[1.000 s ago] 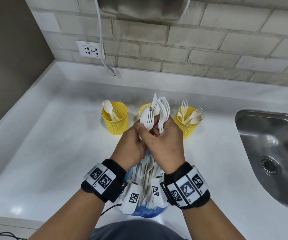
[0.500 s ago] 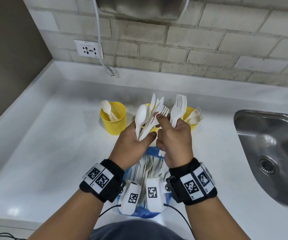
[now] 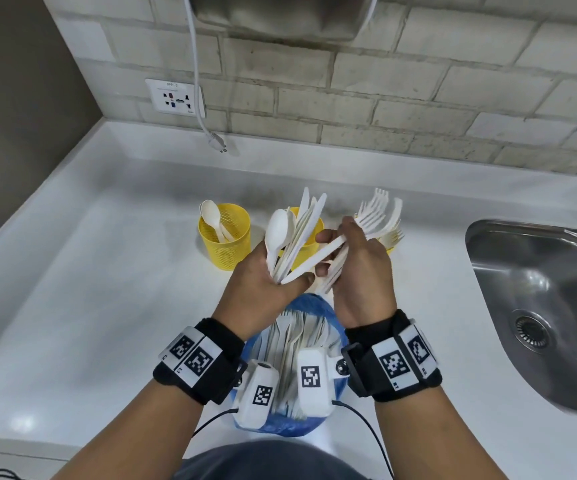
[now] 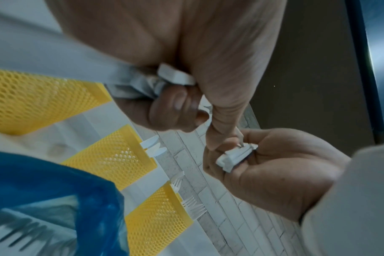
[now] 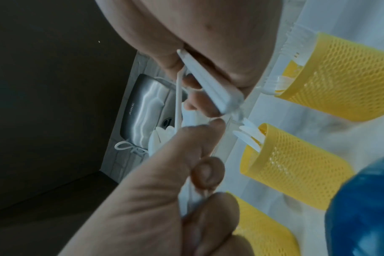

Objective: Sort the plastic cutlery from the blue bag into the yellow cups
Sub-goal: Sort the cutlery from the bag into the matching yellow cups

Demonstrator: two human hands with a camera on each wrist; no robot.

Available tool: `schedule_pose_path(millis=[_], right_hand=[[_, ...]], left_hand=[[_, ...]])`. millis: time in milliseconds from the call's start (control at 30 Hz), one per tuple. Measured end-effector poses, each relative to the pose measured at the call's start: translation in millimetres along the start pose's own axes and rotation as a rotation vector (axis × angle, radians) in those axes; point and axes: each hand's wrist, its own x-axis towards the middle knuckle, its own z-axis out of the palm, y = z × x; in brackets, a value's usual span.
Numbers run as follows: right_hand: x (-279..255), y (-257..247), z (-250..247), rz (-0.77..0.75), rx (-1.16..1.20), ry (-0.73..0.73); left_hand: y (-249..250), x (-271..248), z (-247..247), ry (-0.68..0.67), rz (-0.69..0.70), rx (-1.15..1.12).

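Mid-sort here, both hands are loaded. My left hand (image 3: 266,285) is curled round a mixed fan of white cutlery, a spoon (image 3: 277,230) plus several knives (image 3: 306,220), handles down in the fist and heads pointing up and away from me. My right hand (image 3: 360,271) is closed on a bunch of forks (image 3: 373,216), tines up, and its thumb and forefinger are also pinching one more handle that lies slantwise across the gap to the left fist. Can't tell from any view whether that piece is a fork or a knife.

The blue bag (image 3: 315,303) sits on the white surface (image 3: 107,306) right under my wrists, open and packed with more cutlery. Three yellow mesh cups stand in a row just beyond the hands: the left cup (image 3: 224,237) holds spoons, the middle cup (image 3: 313,237) sits mostly hidden behind the left-hand bundle with knives in it per the wrist views, and the right cup (image 4: 156,220) has forks and is almost fully hidden behind my right hand in the head view.

The bit that matters, I reckon: the fork cup is directly ahead of the right hand, and the forks' long axis is already close to upright, so it looks like a short reach forward and a handle-first drop. The sink (image 3: 540,306) is well off to the right.
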Motion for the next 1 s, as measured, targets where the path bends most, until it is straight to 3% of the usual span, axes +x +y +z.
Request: schedule_pose_path(millis=[100, 233, 333, 400, 500, 633, 800, 1000], right_hand=[[2.8, -5.1, -6.7, 0.002, 0.087, -0.024], [6.0, -7.2, -14.1, 0.047, 0.23, -0.066], [12.7, -1.1, -17.7, 0.116, 0.329, -0.016], [17.0, 5.6, -20.2, 0.139, 0.267, 0.017], [15.3, 16.6, -18.5, 0.204, 0.058, -0.042], [0.2, 31.4, -3.5, 0.316, -0.227, -0.233], [-10.3, 33.8, 9.6, 0.53, -0.05, -0.372], [-9.0, 22.2, 10.5, 0.539, 0.093, -0.385]], left_hand=[[-0.9, 1.8, -3.7, 0.027, -0.039, 0.014], [4.0, 5.9, -8.8, 0.058, -0.084, -0.142], [8.3, 9.8, -12.3, 0.105, -0.127, -0.265], [13.2, 12.3, -15.6, 0.137, -0.137, -0.366], [23.9, 16.5, -21.0, 0.173, -0.094, -0.463], [41.3, 19.1, -22.7, 0.17, 0.039, -0.491], [50.4, 17.2, -19.9, 0.143, 0.137, -0.396], [44.2, 7.5, -13.9, 0.123, 0.117, -0.338]])
